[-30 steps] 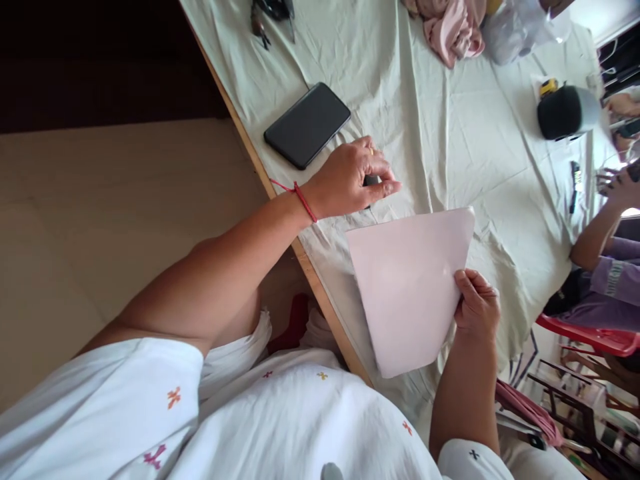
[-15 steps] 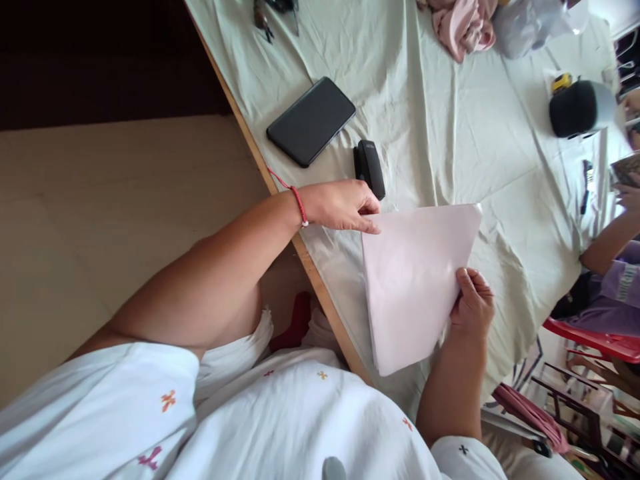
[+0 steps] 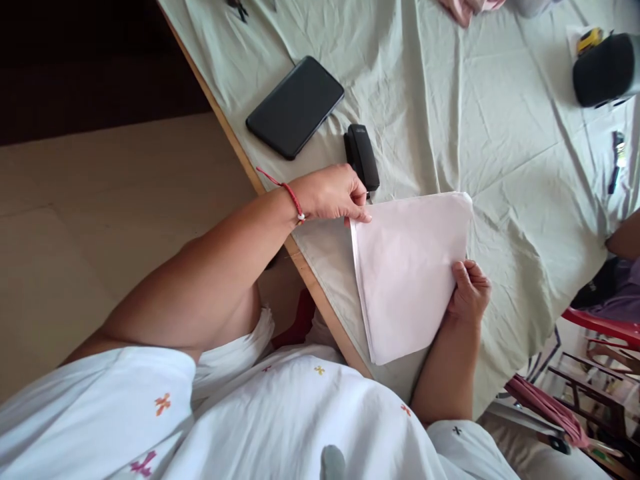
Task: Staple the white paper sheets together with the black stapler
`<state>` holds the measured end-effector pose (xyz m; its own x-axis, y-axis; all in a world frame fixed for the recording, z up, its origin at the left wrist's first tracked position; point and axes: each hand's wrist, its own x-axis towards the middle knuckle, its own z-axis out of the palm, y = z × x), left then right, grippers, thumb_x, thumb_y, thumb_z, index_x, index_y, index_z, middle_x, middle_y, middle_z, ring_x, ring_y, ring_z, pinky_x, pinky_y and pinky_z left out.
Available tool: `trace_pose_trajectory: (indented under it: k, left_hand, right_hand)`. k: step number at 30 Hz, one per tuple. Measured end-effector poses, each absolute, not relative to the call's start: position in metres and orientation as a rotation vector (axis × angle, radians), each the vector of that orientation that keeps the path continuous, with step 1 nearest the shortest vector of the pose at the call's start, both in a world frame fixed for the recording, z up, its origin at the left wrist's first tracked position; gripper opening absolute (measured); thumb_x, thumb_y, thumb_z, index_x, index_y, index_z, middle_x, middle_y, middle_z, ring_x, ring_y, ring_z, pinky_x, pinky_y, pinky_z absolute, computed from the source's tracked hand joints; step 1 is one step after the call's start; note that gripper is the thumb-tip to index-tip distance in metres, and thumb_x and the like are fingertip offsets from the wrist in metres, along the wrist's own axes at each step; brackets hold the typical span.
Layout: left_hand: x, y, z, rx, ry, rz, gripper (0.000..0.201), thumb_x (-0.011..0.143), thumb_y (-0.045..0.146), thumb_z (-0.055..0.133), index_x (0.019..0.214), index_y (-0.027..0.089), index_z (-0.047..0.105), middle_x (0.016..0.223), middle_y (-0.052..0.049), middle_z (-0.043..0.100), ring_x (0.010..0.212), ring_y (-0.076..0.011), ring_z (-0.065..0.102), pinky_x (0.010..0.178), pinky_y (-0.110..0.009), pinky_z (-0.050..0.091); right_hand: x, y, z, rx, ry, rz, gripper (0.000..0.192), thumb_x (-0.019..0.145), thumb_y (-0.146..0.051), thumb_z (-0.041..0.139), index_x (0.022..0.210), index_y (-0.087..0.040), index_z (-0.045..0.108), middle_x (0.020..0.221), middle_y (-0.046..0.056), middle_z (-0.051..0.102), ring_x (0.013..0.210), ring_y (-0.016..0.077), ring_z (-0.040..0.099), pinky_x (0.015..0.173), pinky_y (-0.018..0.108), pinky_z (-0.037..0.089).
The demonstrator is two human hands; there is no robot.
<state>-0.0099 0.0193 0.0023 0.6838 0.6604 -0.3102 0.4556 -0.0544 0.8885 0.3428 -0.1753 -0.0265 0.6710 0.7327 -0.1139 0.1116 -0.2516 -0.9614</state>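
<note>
My right hand (image 3: 467, 293) grips the pink paper stack (image 3: 410, 273) at its edge, keeping it flat on the table (image 3: 450, 107). Left fingers (image 3: 357, 213) pinch the far corner to square it. Stapler (image 3: 363, 157) sits just past them, phone (image 3: 295, 107) further out.

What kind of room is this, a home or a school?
Probably a home or small workshop craft table. A creased cloth covers the table, where a black stapler and phone lie, and both hands hold a pale paper stack. Red plastic chairs stand beside it.
</note>
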Motion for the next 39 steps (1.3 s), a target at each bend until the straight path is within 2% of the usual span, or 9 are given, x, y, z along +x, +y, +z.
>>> trace_pose_trajectory:
  k: [4,12,18,21,24,28,33,39]
  left_hand:
    - [-0.011,0.02,0.003,1.654,0.946,0.181,0.03,0.084,0.044,0.085,0.076,0.016,0.078,0.071,-0.001,0.062,0.078,-0.0165,0.057,0.077,-0.033,0.039]
    - [-0.022,0.024,-0.002,1.663,0.896,0.177,0.025,0.082,0.041,0.085,0.083,0.017,0.082,0.076,-0.001,0.066,0.084,-0.0183,0.06,0.08,-0.032,0.04]
    - [-0.023,0.023,0.001,1.656,0.939,0.154,0.035,0.088,0.045,0.083,0.068,0.018,0.072,0.069,-0.001,0.065,0.066,-0.0124,0.042,0.07,-0.035,0.029]
    - [-0.024,0.023,0.0,1.641,0.938,0.181,0.037,0.089,0.047,0.083,0.07,0.017,0.073,0.069,-0.001,0.064,0.069,-0.0137,0.048,0.071,-0.034,0.031]
    - [-0.024,0.025,-0.003,1.635,0.876,0.185,0.027,0.083,0.044,0.086,0.082,0.017,0.08,0.076,-0.001,0.066,0.08,-0.0168,0.059,0.076,-0.032,0.036]
    - [-0.024,0.028,-0.007,1.667,0.826,0.177,0.023,0.082,0.039,0.083,0.088,0.017,0.08,0.081,-0.001,0.068,0.086,-0.0181,0.062,0.08,-0.031,0.039]
    - [-0.026,0.029,-0.009,1.717,0.823,0.164,0.032,0.085,0.049,0.081,0.08,0.018,0.076,0.074,0.0,0.064,0.077,-0.0157,0.055,0.076,-0.033,0.034]
    - [-0.026,0.026,-0.008,1.678,0.884,0.16,0.041,0.087,0.059,0.079,0.079,0.018,0.075,0.069,-0.001,0.061,0.073,-0.0144,0.05,0.075,-0.034,0.029]
  right_hand:
    - [0.341,-0.176,-0.026,-1.754,-0.675,0.72,0.063,0.052,-0.065,0.112,0.077,-0.021,0.076,0.073,-0.001,0.075,0.061,0.0121,0.06,0.057,0.026,0.052]
    - [0.342,-0.174,-0.028,-1.749,-0.707,0.72,0.058,0.062,-0.065,0.108,0.074,-0.021,0.071,0.07,-0.002,0.072,0.058,0.0111,0.055,0.053,0.026,0.047]
    - [0.343,-0.172,-0.028,-1.777,-0.635,0.69,0.06,0.054,-0.066,0.11,0.072,-0.022,0.073,0.068,-0.004,0.071,0.058,0.0099,0.054,0.053,0.023,0.047]
    - [0.344,-0.172,-0.029,-1.777,-0.653,0.686,0.057,0.059,-0.064,0.109,0.073,-0.022,0.074,0.069,-0.003,0.072,0.058,0.0104,0.055,0.053,0.024,0.048]
    - [0.345,-0.172,-0.03,-1.757,-0.665,0.685,0.055,0.062,-0.063,0.108,0.075,-0.022,0.074,0.072,-0.002,0.074,0.059,0.0115,0.058,0.055,0.026,0.051]
    - [0.341,-0.17,-0.028,-1.752,-0.608,0.679,0.058,0.055,-0.064,0.109,0.075,-0.022,0.075,0.075,0.0,0.078,0.061,0.0123,0.06,0.057,0.027,0.054]
    - [0.336,-0.168,-0.023,-1.757,-0.582,0.684,0.063,0.048,-0.067,0.111,0.071,-0.021,0.075,0.073,-0.001,0.078,0.059,0.0111,0.059,0.055,0.025,0.054]
    - [0.338,-0.169,-0.025,-1.749,-0.631,0.692,0.061,0.055,-0.067,0.11,0.072,-0.022,0.074,0.072,-0.002,0.075,0.058,0.0108,0.056,0.053,0.025,0.05]
